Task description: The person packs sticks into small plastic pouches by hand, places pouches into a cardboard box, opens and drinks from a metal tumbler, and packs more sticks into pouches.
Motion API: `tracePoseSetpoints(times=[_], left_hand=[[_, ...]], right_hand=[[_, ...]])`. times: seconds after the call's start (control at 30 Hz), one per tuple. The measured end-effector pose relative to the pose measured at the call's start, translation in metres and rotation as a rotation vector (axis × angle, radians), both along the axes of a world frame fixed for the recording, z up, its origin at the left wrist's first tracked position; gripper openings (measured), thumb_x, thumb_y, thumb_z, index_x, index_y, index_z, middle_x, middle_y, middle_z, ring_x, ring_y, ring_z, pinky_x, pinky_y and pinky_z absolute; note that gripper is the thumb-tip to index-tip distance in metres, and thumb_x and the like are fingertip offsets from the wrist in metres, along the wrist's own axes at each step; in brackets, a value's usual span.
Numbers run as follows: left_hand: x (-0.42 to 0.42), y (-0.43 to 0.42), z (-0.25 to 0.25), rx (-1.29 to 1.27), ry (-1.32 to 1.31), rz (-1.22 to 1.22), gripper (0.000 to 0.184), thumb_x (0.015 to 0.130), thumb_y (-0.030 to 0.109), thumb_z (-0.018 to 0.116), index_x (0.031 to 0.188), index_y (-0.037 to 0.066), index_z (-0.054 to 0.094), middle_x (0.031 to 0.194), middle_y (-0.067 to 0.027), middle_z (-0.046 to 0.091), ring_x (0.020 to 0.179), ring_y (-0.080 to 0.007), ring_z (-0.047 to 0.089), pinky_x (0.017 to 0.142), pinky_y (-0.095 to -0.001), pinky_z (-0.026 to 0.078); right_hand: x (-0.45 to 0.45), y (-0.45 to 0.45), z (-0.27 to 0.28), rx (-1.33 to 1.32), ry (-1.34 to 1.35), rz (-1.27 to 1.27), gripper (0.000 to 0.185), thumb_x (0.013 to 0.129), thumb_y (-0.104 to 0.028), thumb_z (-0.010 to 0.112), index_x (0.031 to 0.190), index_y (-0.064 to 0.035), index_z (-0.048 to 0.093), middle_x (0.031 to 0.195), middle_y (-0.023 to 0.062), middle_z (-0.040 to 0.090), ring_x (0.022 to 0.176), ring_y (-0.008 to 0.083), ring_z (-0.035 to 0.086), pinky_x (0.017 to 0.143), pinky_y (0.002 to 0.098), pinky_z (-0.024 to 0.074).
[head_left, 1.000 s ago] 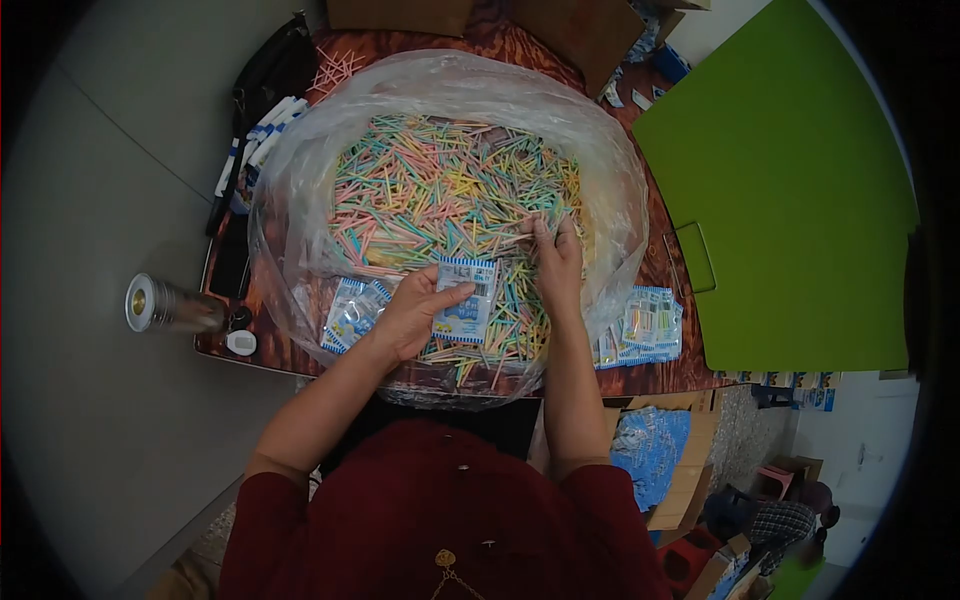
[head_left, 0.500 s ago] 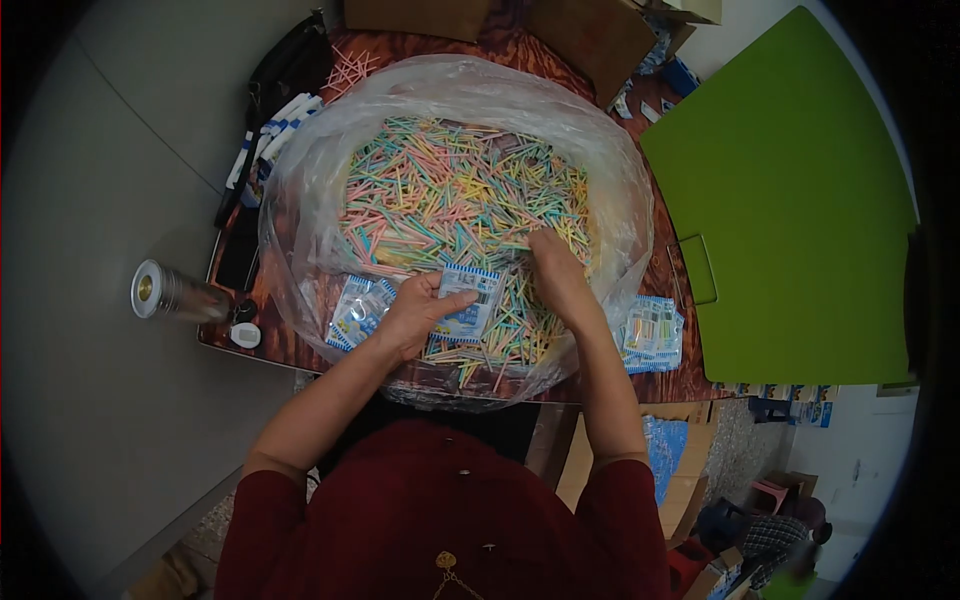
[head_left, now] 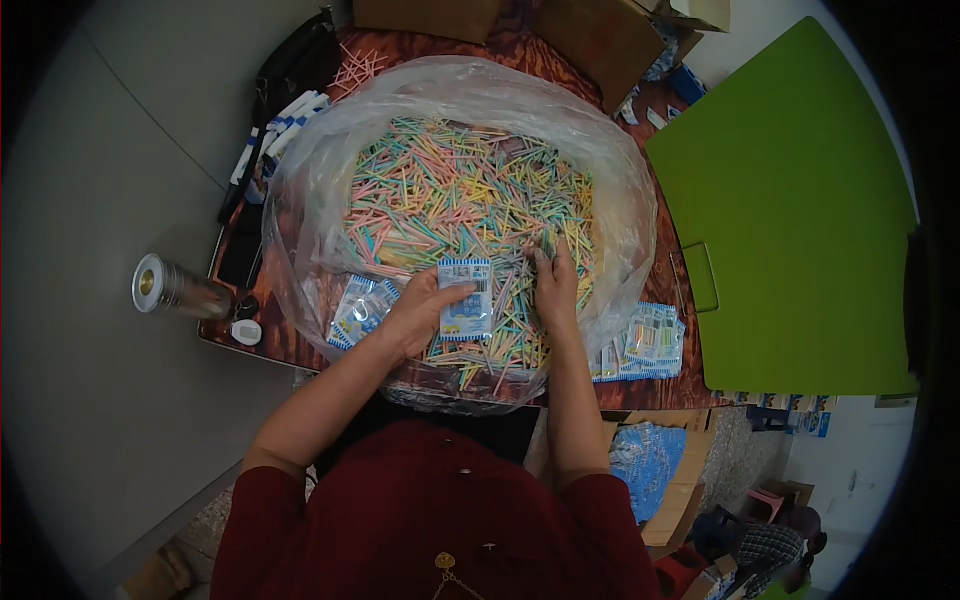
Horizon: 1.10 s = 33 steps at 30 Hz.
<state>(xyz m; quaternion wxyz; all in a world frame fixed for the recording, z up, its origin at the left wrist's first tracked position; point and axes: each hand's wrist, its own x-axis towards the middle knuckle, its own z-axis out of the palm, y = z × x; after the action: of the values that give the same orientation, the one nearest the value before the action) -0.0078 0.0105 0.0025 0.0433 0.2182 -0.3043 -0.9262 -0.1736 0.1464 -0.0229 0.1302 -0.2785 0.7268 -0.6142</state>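
Note:
My left hand [head_left: 412,315] grips a small blue-and-white printed packet [head_left: 466,300] between thumb and fingers, over the front part of a big clear plastic bag [head_left: 300,210]. The bag lies spread wide around a heap of thin pastel sticks [head_left: 440,190] in pink, yellow, green and blue. Just right of the packet, my right hand [head_left: 557,285] is at the heap, thumb and fingers closed around a few thin sticks [head_left: 549,241] that show at the fingertips. More packets [head_left: 358,312] lie beside my left hand. Another pile of packets [head_left: 650,338] rests to the right of the bag.
A clear cylindrical jar [head_left: 170,287] with a metallic lid stands at the left. Pink sticks [head_left: 356,70], white-and-blue tubes [head_left: 295,122] and a black bag [head_left: 295,55] lie along the far left edge. Cardboard boxes [head_left: 600,45] stand behind. A green panel [head_left: 800,220] fills the right. A person [head_left: 770,545] is lower right.
My right hand has turned more upright, its fingers now showing thin sticks. The packet in my left hand has straightened slightly. The view has shifted a little.

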Motion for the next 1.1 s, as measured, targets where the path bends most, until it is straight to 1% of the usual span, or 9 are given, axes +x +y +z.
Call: tracePoseSetpoints(times=[0.13,0.2,0.27,0.43,0.67,0.87,1.03,1.07,1.1], left_hand=[[-0.003,0.003,-0.005,-0.155,0.040,-0.043,0.028,0.083,-0.001,0.067,0.109,0.002,0.058,0.102,-0.0081,0.066,0.089,-0.0154,0.066,0.075,-0.0324,0.058],[-0.007,0.007,-0.005,-0.418,0.081,-0.006,0.031,0.080,-0.002,0.071,0.107,0.002,0.058,0.094,-0.0052,0.068,0.080,-0.0098,0.065,0.070,-0.0252,0.055],[-0.009,0.008,-0.002,-0.521,0.037,-0.036,0.032,0.077,-0.001,0.073,0.106,0.002,0.059,0.087,-0.0027,0.067,0.075,-0.0062,0.061,0.065,-0.0219,0.051],[-0.009,0.012,0.004,-0.811,-0.002,-0.032,0.038,0.073,0.007,0.080,0.104,0.001,0.059,0.070,0.0032,0.063,0.064,0.0006,0.050,0.055,-0.0180,0.040],[-0.008,0.012,-0.003,-0.848,0.005,0.008,0.039,0.072,0.006,0.080,0.104,0.001,0.059,0.071,0.0014,0.064,0.064,-0.0001,0.051,0.055,-0.0187,0.040],[-0.005,0.007,0.016,-0.907,-0.032,-0.034,0.052,0.070,0.011,0.082,0.111,-0.007,0.056,0.073,-0.0075,0.068,0.067,-0.0058,0.057,0.059,-0.0235,0.047],[-0.005,0.003,0.020,-0.982,-0.031,-0.081,0.045,0.072,0.009,0.080,0.109,-0.004,0.058,0.080,-0.0110,0.069,0.073,-0.0090,0.063,0.062,-0.0244,0.050],[-0.005,0.004,0.019,-0.981,-0.033,-0.080,0.045,0.072,0.009,0.080,0.109,-0.004,0.058,0.080,-0.0110,0.069,0.073,-0.0090,0.063,0.062,-0.0244,0.050],[-0.006,0.005,0.018,-0.979,-0.023,-0.033,0.044,0.072,0.008,0.080,0.108,-0.003,0.059,0.072,-0.0021,0.061,0.068,-0.0050,0.053,0.059,-0.0223,0.043]], right_hand=[[-0.011,0.004,0.001,-0.137,-0.190,0.015,0.015,0.096,-0.007,0.048,0.109,-0.0013,0.051,0.097,0.0083,0.063,0.089,0.0164,0.060,0.084,0.0299,0.0469],[-0.010,0.003,0.013,-0.189,-0.311,-0.001,0.014,0.097,-0.009,0.048,0.110,-0.0021,0.050,0.097,0.0094,0.064,0.090,0.0179,0.061,0.085,0.0316,0.0479],[-0.001,-0.004,0.040,-0.601,-0.587,0.047,0.015,0.098,-0.013,0.048,0.110,-0.0034,0.047,0.097,0.0117,0.064,0.095,0.0230,0.063,0.085,0.0370,0.0505],[0.031,-0.019,0.069,-0.751,-0.607,0.072,0.016,0.099,-0.013,0.046,0.111,-0.0041,0.044,0.100,0.0131,0.061,0.101,0.0278,0.061,0.093,0.0436,0.0492],[0.058,-0.031,0.074,-0.779,-0.506,0.139,0.013,0.099,-0.013,0.045,0.110,-0.0057,0.044,0.097,0.0126,0.061,0.096,0.0272,0.062,0.092,0.0433,0.0488],[0.061,-0.025,0.066,-0.655,-0.390,0.235,0.014,0.098,-0.014,0.048,0.108,-0.0056,0.045,0.099,0.0136,0.061,0.097,0.0258,0.062,0.096,0.0425,0.0451],[0.067,-0.020,0.075,-0.347,-0.394,0.218,0.022,0.097,-0.016,0.048,0.114,-0.0027,0.051,0.120,0.0197,0.058,0.111,0.0274,0.057,0.104,0.0394,0.0354],[0.065,-0.019,0.074,-0.346,-0.396,0.219,0.022,0.097,-0.016,0.048,0.114,-0.0027,0.051,0.120,0.0197,0.058,0.111,0.0274,0.057,0.104,0.0394,0.0354],[0.061,-0.017,0.071,-0.278,-0.341,0.249,0.024,0.099,-0.019,0.045,0.113,-0.0011,0.053,0.123,0.0195,0.057,0.117,0.0278,0.053,0.105,0.0394,0.0340]])
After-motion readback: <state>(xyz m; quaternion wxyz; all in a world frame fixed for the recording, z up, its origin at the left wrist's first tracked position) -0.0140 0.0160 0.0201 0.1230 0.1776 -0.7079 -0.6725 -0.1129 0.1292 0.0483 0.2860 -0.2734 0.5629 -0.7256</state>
